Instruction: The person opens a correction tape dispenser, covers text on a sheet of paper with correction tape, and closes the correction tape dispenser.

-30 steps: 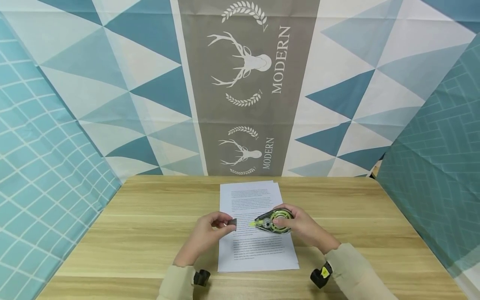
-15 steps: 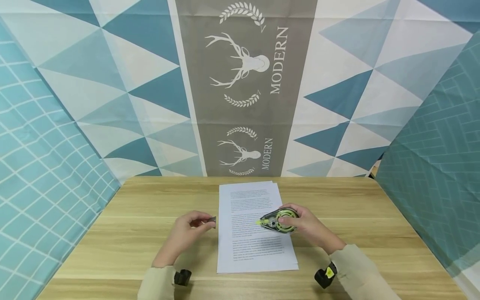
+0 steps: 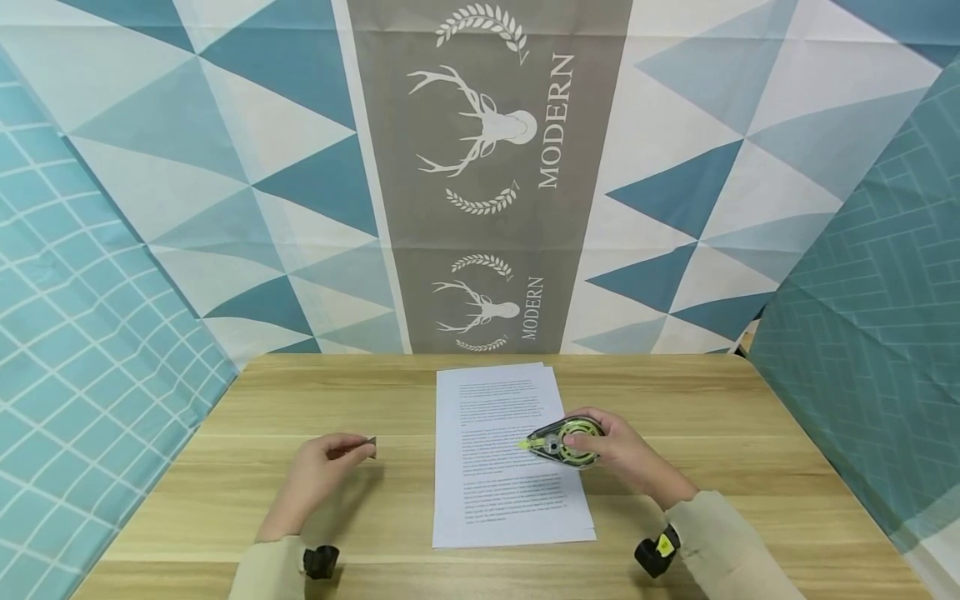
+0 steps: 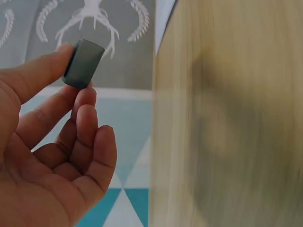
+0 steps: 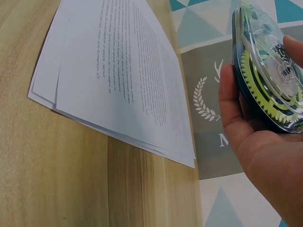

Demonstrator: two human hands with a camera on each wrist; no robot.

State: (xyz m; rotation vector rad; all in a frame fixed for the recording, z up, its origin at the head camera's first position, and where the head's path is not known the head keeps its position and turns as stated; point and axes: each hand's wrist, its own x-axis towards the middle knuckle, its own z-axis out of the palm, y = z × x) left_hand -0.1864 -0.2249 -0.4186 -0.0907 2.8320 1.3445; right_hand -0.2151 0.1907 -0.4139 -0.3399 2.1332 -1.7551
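Observation:
My left hand pinches a small dark grey cap between thumb and index finger, above the table left of the papers. The other fingers curl loosely beneath it. My right hand grips a correction tape dispenser with a clear body and yellow-green gears. Its bare yellow-green tip points left, over the printed sheets. In the right wrist view the dispenser is held above the table, apart from the paper, and its tip lies out of frame.
The sheets lie slightly misaligned in a stack on the wooden table. Behind the table's far edge hangs a patterned cloth, with blue cloths at both sides. Each wrist wears a black camera strap.
My left hand has moved left with the cap, from above the papers to above bare wood. My right hand has shifted slightly right with the correction tape dispenser.

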